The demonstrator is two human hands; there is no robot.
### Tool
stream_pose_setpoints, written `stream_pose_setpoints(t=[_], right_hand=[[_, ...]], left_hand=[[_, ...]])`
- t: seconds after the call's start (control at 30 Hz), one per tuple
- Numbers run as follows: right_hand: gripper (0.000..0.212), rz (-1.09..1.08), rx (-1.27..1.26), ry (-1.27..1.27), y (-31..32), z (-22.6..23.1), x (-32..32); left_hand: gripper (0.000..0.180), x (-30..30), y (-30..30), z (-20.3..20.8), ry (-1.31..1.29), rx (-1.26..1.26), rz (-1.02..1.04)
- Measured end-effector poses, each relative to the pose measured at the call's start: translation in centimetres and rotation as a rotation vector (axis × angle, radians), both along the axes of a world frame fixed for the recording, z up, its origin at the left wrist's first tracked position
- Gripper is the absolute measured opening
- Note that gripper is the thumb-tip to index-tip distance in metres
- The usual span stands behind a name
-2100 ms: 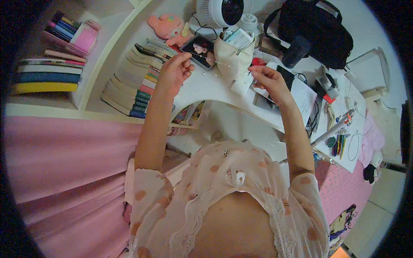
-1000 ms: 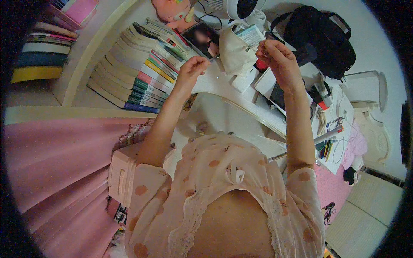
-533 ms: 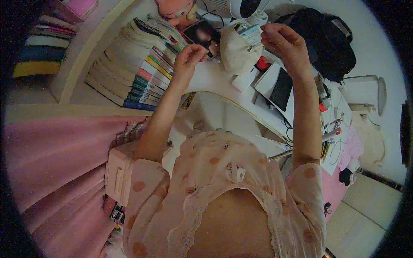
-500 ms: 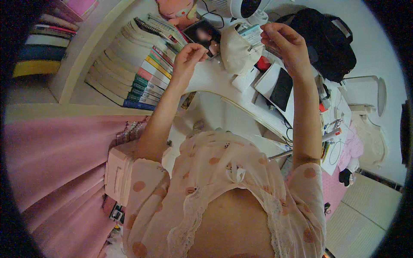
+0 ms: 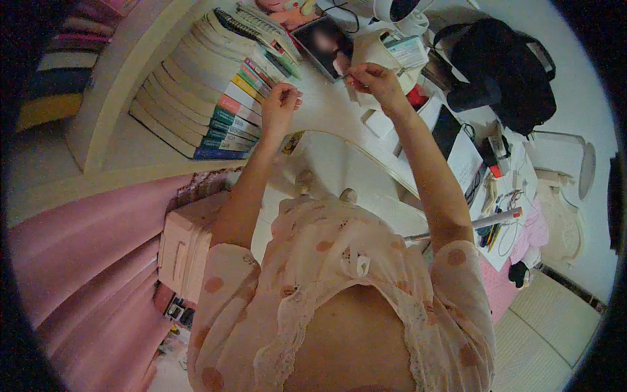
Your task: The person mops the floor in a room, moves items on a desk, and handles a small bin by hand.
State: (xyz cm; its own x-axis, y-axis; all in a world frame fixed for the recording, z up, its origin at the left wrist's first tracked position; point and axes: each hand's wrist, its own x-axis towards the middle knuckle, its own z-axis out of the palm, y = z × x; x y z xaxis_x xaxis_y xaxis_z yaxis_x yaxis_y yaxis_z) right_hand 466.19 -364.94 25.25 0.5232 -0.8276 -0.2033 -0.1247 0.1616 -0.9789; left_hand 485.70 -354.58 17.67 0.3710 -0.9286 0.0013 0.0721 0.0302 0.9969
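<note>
Over the white desk (image 5: 324, 108), my left hand (image 5: 281, 110) is raised with its fingers curled in, beside a row of thick books (image 5: 230, 121). My right hand (image 5: 379, 86) is pinched, thumb against fingertips, in front of a cream cloth bag (image 5: 371, 51). Whatever either hand may hold is too small to make out. A pale blue-and-white packet (image 5: 406, 49) pokes from the bag's opening. Between and beyond my hands stands a dark framed picture (image 5: 320, 44), close to my right fingertips.
A black bag (image 5: 506, 72) sits at the back right. Nearer are a small white box (image 5: 379, 122), a black flat panel (image 5: 447, 132) and a light rod (image 5: 499, 217). Pink curtains (image 5: 98, 261) and a pink case (image 5: 186, 245) are at left, below the shelf (image 5: 98, 144).
My right hand has moved left and down, from the packet toward the framed picture, nearer my left hand. My left hand has dropped slightly. The view has shifted a little.
</note>
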Motion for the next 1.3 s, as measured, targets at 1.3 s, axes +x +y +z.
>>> stream_pose_setpoints(t=[1.3], right_hand=[[0.025, 0.2, -1.097, 0.58, 3.3, -14.5, 1.6]], left_hand=[[0.019, 1.9, 1.7, -9.3, -1.513, 0.03, -0.092]])
